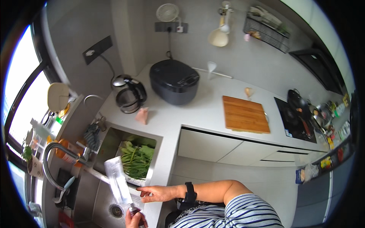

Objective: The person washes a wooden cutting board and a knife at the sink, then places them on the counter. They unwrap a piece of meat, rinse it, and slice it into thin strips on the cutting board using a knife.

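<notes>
My left hand [135, 220], at the bottom of the view, grips the dark handle of a cleaver. The broad, shiny cleaver blade [117, 181] points up and away over the steel sink, slightly blurred. My right hand [155, 193], below a black wristband, is held out beside the blade with fingers apart and nothing in it. Beneath the blade lies the near sink basin [99, 196] with its round drain [116, 211]. Leafy green vegetables [138, 159] fill part of the far basin, and the blade tip overlaps their left edge in view.
A curved faucet [52, 162] and an orange bottle [67, 151] stand left of the sink. On the counter are a glass kettle [128, 95], a pink cloth-like item [142, 115], a black rice cooker [174, 82], a wooden cutting board [245, 114] and a cooktop [291, 116] with a wok.
</notes>
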Demonstrator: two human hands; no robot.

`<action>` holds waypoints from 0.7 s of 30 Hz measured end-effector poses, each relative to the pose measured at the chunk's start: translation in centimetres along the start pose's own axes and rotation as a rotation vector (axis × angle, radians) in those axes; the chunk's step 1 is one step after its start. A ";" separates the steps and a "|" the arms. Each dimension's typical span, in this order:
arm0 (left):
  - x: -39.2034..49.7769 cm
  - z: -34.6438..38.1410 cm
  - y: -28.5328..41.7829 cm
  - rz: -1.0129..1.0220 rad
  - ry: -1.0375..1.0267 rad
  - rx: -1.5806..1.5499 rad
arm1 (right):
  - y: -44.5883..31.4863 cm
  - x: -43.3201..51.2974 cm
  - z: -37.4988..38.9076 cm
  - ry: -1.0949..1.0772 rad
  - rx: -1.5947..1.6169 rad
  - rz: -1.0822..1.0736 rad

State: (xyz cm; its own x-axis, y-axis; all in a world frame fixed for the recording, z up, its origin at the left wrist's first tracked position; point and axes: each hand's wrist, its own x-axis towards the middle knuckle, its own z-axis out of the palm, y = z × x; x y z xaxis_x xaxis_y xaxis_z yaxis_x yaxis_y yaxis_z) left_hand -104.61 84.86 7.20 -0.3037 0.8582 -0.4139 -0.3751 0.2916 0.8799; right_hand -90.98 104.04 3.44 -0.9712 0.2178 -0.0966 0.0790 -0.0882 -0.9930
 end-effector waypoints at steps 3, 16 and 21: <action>3.1 5.7 0.4 -0.012 -0.313 0.193 | 0.0 -4.3 0.1 0.109 0.078 -0.005; 11.8 21.6 -2.3 -0.111 -0.526 0.440 | -1.3 -34.4 -22.5 1.363 -0.299 0.069; 14.9 24.7 -2.0 -0.128 -0.357 0.396 | 2.9 -46.0 -32.7 1.290 -1.042 0.276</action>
State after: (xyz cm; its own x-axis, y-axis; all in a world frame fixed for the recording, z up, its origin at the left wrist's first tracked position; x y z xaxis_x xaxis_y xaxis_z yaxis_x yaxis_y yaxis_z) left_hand -86.79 107.55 5.06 0.0645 0.8752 -0.4794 -0.0104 0.4810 0.8767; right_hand -38.75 125.53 2.75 -0.1391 0.9523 0.2717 0.8212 0.2643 -0.5058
